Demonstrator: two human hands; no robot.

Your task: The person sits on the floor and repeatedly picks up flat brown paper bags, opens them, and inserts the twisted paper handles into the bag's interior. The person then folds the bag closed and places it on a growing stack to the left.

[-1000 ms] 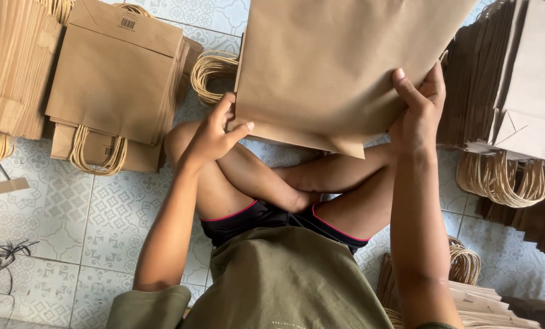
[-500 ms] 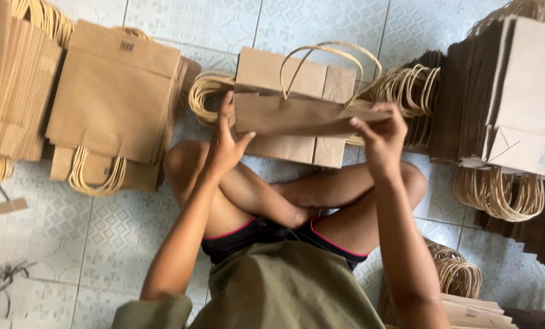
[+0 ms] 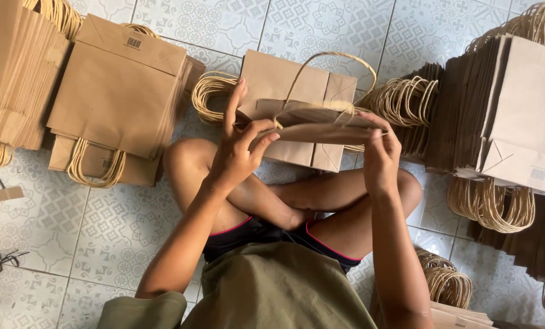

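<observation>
Fingers (image 3: 257,131) of the left hand (image 3: 239,152) and right hand (image 3: 379,155) pinch the folded brown paper bag (image 3: 303,116) flat above the knees, between bag stacks (image 3: 120,97) on the tiled floor (image 3: 102,225); creasing seems underway, needing firm pressing next.

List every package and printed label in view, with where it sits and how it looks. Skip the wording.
Paper bag: brown, flat, rope handle, held by left hand and right hand.
Left stack of bags: brown, flat, on the tiled floor.
Barcode label: small, dark bars, on that stack's top fold.
Right stack of bags: brown, on edge; a small printed mark.
</observation>
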